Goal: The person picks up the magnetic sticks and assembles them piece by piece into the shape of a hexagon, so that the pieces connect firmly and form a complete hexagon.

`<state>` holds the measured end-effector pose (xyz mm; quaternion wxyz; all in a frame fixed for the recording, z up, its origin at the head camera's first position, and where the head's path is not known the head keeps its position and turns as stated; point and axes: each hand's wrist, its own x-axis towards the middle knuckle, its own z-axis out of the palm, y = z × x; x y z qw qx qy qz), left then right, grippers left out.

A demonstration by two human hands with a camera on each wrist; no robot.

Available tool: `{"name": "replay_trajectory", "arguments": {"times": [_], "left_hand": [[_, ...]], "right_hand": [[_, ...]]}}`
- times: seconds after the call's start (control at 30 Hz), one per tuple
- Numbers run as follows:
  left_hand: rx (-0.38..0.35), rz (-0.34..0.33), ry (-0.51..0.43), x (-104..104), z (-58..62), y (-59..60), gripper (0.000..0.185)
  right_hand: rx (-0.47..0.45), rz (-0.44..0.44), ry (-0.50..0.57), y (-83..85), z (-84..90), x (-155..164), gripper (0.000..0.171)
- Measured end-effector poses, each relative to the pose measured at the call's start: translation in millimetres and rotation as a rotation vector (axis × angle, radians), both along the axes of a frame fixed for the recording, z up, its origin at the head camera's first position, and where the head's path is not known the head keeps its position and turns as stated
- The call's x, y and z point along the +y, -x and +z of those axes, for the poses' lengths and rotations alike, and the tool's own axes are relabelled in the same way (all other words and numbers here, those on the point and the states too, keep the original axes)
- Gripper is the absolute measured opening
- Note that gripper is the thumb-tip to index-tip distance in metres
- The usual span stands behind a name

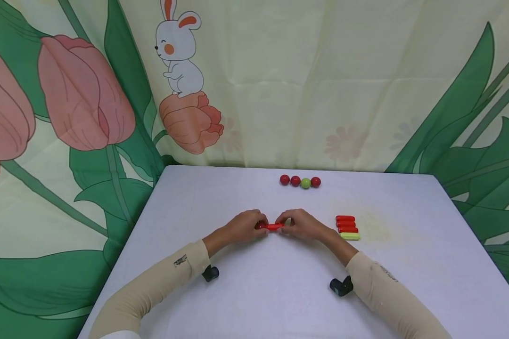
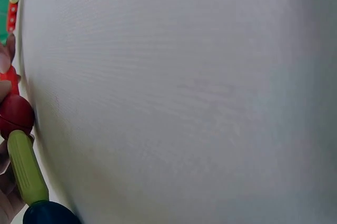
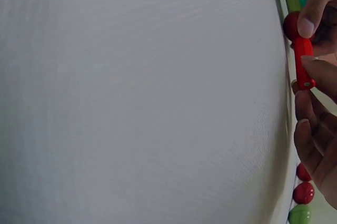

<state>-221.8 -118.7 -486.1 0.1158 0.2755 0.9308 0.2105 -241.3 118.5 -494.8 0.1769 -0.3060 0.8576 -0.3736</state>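
Near the middle of the white table, both hands meet over a small chain of toy balls and rods. My left hand (image 1: pixel 245 227) grips a red ball (image 2: pixel 16 113), its thumb against it in the right wrist view. From that ball a yellow-green rod (image 2: pixel 27 166) runs to a dark blue ball (image 2: pixel 50 214); the left hand hides these two in the head view. On the other side, a red rod (image 1: pixel 274 227) meets the red ball. My right hand (image 1: pixel 303 224) pinches this rod near its free end, thumb on top and fingers beneath.
Toward the far edge of the table (image 1: pixel 220 188), red balls (image 1: pixel 295 181) and one green ball (image 1: pixel 305 183) stand in a row. Right of the right hand lie several red rods (image 1: pixel 345 218) and a yellow-green rod (image 1: pixel 349 236), side by side. A printed curtain (image 1: pixel 275 84) hangs behind.
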Motion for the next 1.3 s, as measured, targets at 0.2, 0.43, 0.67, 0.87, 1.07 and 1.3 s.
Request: {"name": "replay_trajectory", "arguments": {"times": [0.2,0.43,0.67,0.87,1.07,1.3], "left_hand": [[-0.008,-0.002,-0.006,-0.9,-1.6,1.5,0.026],[-0.026,-0.008,0.015,-0.8,-2.4,2.3,0.033],[-0.008,-0.018,0.015,1.4,-1.2,1.8,0.032],[-0.020,-0.011,0.043,2.0,-3.0,2.0,0.034],[-0.034,-0.001,0.068,2.4,-2.7,1.8,0.036],[-0.036,-0.001,0.041,-1.7,-5.7,1.7,0.035]], "right_hand": [[0.012,0.012,0.001,1.0,-2.0,0.5,0.023],[0.027,0.010,0.003,1.5,-0.8,0.3,0.024],[0.029,0.027,-0.006,3.0,2.0,4.6,0.025],[0.001,-0.032,-0.034,11.8,12.3,17.7,0.035],[0.039,-0.139,-0.055,33.6,26.7,41.2,0.043],[0.117,-0.244,-0.088,65.7,35.4,69.3,0.042]]}}
